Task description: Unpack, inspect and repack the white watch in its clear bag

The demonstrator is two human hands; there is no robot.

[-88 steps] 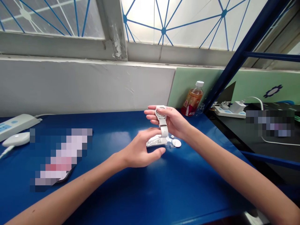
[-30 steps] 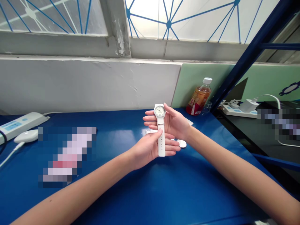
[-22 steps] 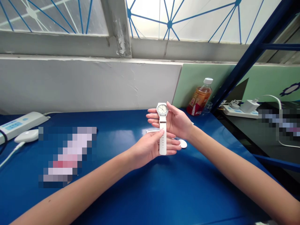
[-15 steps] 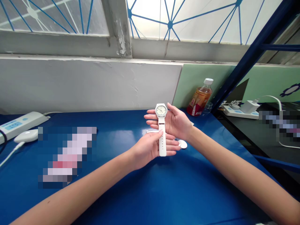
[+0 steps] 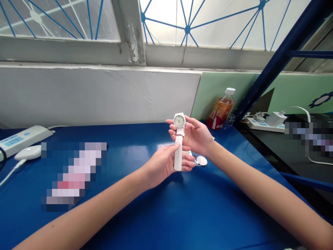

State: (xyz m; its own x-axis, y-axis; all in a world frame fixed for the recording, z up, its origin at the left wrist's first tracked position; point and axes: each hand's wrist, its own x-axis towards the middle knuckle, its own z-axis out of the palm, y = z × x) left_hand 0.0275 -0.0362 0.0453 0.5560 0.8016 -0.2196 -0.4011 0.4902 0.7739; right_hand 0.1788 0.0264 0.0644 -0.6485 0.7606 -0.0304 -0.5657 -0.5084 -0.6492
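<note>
A white wristwatch (image 5: 179,121) with a round pale dial is held up over the blue table, its strap unfastened and hanging toward me. My left hand (image 5: 162,161) pinches the lower, holed part of the strap, thumb on top and fingers beneath. Around the watch head, my right hand (image 5: 196,135) has its fingers curled behind the case, thumb near the case's right side. Behind the hands on the table lies a small white round object (image 5: 201,160), partly hidden, with something clear or white next to it that I cannot make out.
A bottle (image 5: 222,109) with a white cap stands at the back right by a blue metal post. To the left are a power strip (image 5: 31,137), a white plug with cable (image 5: 28,152) and a blurred-out flat item (image 5: 78,173). The blue table (image 5: 166,215) meets the wall behind.
My right hand's fingers have closed in from lying flat to curling around the watch case. My left fingers have drawn in slightly at the strap, which now tilts a little.
</note>
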